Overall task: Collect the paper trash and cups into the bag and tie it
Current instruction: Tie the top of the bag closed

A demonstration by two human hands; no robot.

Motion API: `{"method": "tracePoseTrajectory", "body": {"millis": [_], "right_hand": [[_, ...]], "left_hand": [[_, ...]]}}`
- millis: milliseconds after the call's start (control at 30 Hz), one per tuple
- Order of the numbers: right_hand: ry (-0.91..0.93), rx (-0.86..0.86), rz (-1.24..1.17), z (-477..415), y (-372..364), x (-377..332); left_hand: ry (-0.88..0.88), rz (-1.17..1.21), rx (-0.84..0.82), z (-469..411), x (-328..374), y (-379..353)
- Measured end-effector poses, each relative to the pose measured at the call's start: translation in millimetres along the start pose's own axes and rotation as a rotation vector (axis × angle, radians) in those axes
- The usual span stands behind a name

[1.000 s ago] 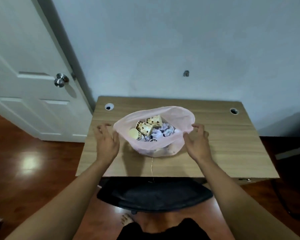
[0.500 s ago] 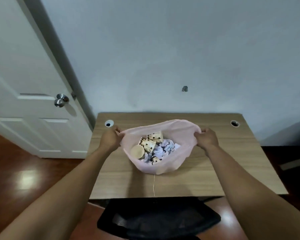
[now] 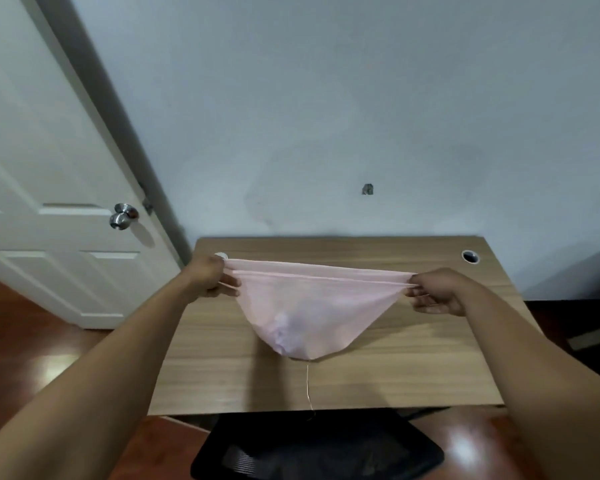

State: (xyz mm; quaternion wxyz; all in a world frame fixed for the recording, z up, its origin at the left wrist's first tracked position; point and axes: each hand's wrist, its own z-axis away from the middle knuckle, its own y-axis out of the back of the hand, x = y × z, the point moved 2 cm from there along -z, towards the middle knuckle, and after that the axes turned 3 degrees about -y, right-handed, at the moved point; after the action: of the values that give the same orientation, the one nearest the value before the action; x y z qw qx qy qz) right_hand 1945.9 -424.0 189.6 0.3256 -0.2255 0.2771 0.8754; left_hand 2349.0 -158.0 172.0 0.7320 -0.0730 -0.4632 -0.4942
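A thin pink plastic bag (image 3: 312,306) hangs over the wooden desk (image 3: 413,372), its mouth stretched flat into a straight line between my hands. My left hand (image 3: 210,277) pinches the left end of the rim and my right hand (image 3: 437,291) pinches the right end. The bag's bulging bottom touches the desk or hovers just above it; I cannot tell which. The cups and paper are hidden inside, showing only as a faint pale lump through the plastic. A thin string (image 3: 308,386) dangles from the bag's bottom.
A black chair (image 3: 316,448) stands under the desk's near edge. The desk's back edge meets the pale wall (image 3: 326,116). A white door (image 3: 49,202) with a metal knob is at the left. A cable hole (image 3: 470,257) sits at the desk's back right corner.
My hands gripped the bag's rim, pulled it apart sideways and lifted. The open mouth has flattened shut, hiding the cups and paper that showed before.
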Motion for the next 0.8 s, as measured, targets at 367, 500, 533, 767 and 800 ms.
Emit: {"method": "tracePoseTrajectory", "body": {"millis": [367, 500, 533, 767, 800], "right_hand": [[0.286, -0.387, -0.377, -0.4, -6.4, 21.9], [0.314, -0.274, -0.241, -6.0, -15.2, 31.8], [0.324, -0.217, -0.229, -6.2, -17.2, 33.3], [0.387, 0.163, -0.321, -11.3, -17.5, 29.4], [0.411, 0.205, -0.337, -8.8, -17.4, 26.1]], "left_hand": [[-0.100, 0.575, -0.293, -5.1, -56.3, -0.4], [-0.115, 0.407, -0.200, -4.0, -83.1, -8.9], [-0.123, 0.391, -0.159, -1.6, -85.5, -11.0], [-0.238, 0.404, 0.096, 2.0, -74.4, -8.7], [-0.266, 0.411, 0.109, 1.7, -70.9, -6.5]]}}
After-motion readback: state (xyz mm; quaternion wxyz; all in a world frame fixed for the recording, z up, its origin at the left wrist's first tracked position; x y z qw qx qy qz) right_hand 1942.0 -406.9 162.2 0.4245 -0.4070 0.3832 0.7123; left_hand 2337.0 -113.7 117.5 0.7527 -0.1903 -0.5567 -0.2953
